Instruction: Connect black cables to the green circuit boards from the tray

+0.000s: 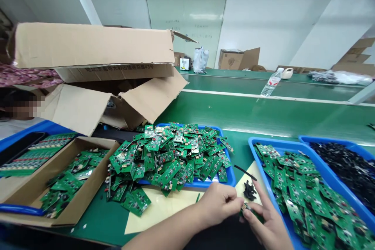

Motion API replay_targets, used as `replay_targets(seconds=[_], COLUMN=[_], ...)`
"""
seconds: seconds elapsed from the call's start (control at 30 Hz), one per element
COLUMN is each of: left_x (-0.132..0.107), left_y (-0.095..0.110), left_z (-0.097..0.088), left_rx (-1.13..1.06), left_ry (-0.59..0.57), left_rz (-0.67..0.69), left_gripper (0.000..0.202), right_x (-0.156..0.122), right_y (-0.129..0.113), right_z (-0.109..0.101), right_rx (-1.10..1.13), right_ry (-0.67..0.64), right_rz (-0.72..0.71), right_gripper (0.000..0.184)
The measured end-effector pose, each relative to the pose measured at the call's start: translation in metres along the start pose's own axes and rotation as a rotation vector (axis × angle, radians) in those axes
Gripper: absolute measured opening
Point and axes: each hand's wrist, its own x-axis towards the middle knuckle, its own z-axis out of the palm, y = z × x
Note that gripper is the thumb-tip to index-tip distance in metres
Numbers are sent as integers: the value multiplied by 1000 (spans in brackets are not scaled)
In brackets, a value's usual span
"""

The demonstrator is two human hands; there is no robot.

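The left hand point(218, 205) and right hand point(268, 224) meet low in the view, their fingers point(234, 202) curled closed in a tight pinch on a small green circuit board point(248, 210), which sits between the two sets of fingertips and is partly hidden by them. Just ahead of the fingers, a small heap of black plastic pieces point(249, 190) and a thin black strip point(245, 172) lie on a pale yellow sheet point(249, 177), perhaps put there to keep these small parts close at hand. To the right of the fingers, a blue tray point(278, 144) holds populated boards, and a second blue tray point(328, 140) beyond it holds a mass of black parts. To their left, a heap of boards spills over a third blue tray point(231, 175), probably within easy reach of the hands. Farther left, a shallow cardboard tray point(96, 175) holds more boards. Well beyond the fingers, a large cardboard box point(90, 47) bears a line of Chinese print ending in what looks like "43号"; the rest is hard to read.
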Motion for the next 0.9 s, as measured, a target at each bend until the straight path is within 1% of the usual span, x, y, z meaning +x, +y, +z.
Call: replay_targets(seconds=[0.17,0.33,0.47,0.6,0.7,0.8,0.87,0.9], left_x=[0,1,0,1,4,3,1,1], left_y=[-2,-4,-4,-5,-3,8,24,34], left_z=[1,0,1,1,-1,-10,-23,-32], left_rx=[78,128,153,199,291,405,481,524], left_ry=[49,63,80,58,26,21,44,63], left_rz=[11,73,84,62,-5,-87,-97,-83], left_gripper=[35,37,37,38,37,32,28,25], right_x=[4,5,5,5,4,3,4,4], right_y=[7,5,3,3,1,-2,-3,-3], right_z=[1,3,3,1,4,10,15,16], right_rx=[-27,-22,-72,-96,-82,-65,-64,-75], right_ry=[5,27,44,45,71,117,181,225], right_rz=[-4,23,16,10,26,49,58,61], right_gripper=[102,103,102,101,102,104,106,107])
